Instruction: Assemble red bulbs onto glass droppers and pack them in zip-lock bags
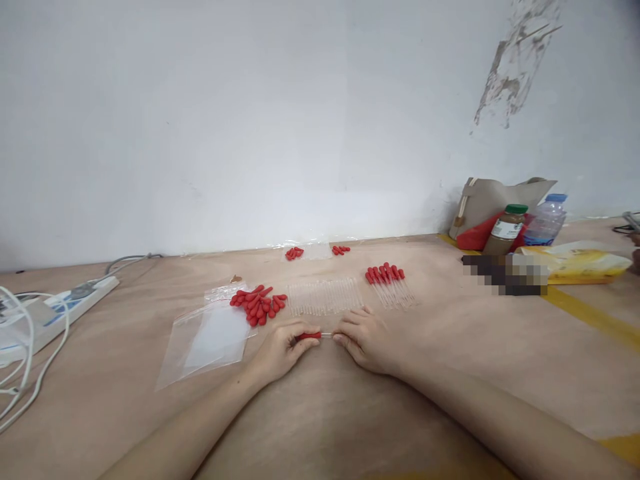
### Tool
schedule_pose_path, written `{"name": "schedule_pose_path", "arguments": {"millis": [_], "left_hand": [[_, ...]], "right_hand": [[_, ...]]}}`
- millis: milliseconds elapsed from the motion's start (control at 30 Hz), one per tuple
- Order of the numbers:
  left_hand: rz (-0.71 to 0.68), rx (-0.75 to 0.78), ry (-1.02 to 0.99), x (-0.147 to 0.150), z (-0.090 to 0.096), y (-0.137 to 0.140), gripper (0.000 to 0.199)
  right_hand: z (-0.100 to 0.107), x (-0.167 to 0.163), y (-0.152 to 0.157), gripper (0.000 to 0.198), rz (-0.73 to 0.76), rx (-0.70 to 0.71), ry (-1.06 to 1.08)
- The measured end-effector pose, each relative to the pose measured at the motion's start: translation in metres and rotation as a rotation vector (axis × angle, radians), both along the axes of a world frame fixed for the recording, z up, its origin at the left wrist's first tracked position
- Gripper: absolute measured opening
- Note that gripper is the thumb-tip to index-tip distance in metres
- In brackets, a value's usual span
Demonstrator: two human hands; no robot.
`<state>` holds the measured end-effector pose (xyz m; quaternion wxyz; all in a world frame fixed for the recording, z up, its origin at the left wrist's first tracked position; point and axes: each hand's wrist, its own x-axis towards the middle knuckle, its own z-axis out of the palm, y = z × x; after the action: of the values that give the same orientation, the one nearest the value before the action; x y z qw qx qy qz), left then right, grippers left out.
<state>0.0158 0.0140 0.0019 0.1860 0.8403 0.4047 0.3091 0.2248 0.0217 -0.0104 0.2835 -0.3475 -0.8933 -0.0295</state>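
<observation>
My left hand [287, 345] pinches a red rubber dropper bulb [311, 335] in front of me. A thin glass dropper tube [327, 335] runs from that bulb to my right hand [361, 339], whose fingers are closed on its other end. How deep the tube sits in the bulb is hidden by my fingers. Just beyond my hands lies a row of bare glass tubes [325, 297]. Loose red bulbs [260, 305] are heaped left of the row. On its right, several droppers with red bulbs fitted [387, 277] lie side by side.
Clear plastic bags [210, 340] lie at the left, near a white power strip [80, 307] with cables. Small groups of red bulbs [294, 253] rest by the wall. A beige bag [493, 200], a green-lidded jar [505, 230], a water bottle [547, 220] and a yellow packet [575, 265] stand or lie at right.
</observation>
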Motion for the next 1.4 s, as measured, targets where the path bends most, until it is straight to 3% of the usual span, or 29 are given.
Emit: {"name": "schedule_pose_path", "arguments": {"millis": [100, 200, 367, 533, 800, 1100, 1400], "left_hand": [[0.1, 0.04, -0.002, -0.002, 0.001, -0.001, 0.023], [0.185, -0.011, 0.019, -0.003, 0.003, -0.002, 0.031], [0.143, -0.074, 0.1, -0.002, 0.005, -0.004, 0.019], [0.115, -0.052, 0.14, -0.001, 0.007, -0.005, 0.015], [0.124, -0.044, 0.17, -0.001, 0.009, -0.007, 0.015], [0.084, -0.011, 0.159, -0.003, 0.003, -0.003, 0.015], [0.076, -0.001, 0.176, -0.002, 0.004, -0.003, 0.015]], "right_hand": [[0.004, 0.004, -0.001, 0.019, -0.047, 0.039, -0.036], [0.006, 0.013, 0.006, 0.019, -0.18, -0.058, 0.078], [0.017, 0.044, 0.04, 0.026, -0.586, -0.301, 0.358], [0.02, 0.058, 0.069, 0.031, -0.855, -0.346, 0.275], [0.005, 0.037, 0.084, 0.028, -0.932, -0.228, -0.059], [0.001, 0.036, 0.085, 0.045, -0.934, -0.221, -0.069], [0.002, 0.029, 0.063, 0.028, -0.72, -0.252, -0.136]]}}
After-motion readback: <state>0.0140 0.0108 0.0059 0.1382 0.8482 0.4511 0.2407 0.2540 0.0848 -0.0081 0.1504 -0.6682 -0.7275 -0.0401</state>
